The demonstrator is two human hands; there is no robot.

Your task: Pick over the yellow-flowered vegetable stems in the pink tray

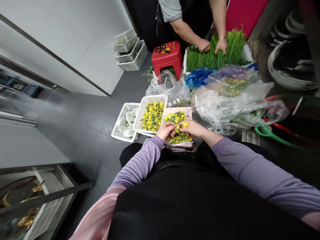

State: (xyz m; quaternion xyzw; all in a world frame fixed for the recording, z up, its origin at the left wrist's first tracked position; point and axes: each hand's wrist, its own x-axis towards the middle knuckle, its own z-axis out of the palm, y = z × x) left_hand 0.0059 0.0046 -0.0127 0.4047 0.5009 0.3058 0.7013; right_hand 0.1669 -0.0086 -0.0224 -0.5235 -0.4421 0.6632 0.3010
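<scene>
The flowers [175, 117] lie heaped in the pink tray [189, 113], directly under and just beyond both hands, between the left hand [166, 131] and the right hand [193, 128]. The heap's long axis runs roughly away from the body, across the line joining the hands. Neither hand is clearly nearer the heap: the left grip comes in over its left side, the right grip over its right side, and the fingertips nearly meet above the middle.

The right grip is pinched on a yellow sprig [185, 125], its blooms showing at the fingers. The left grip has thumb and fingers drawn together close by; whether a stem is caught between them, I cannot tell. The sprig's stem is hidden, so its own long axis cannot be read.

Left of the tray and just beside it stands the white basket [138, 124], with more yellow blooms inside; it is nearer the left hand than the right. Beyond that basket, on the far left, a low crate [117, 128] holds netted pieces [130, 116]. To the tray's right lie clear bags [212, 108], nearer the right hand.
</scene>
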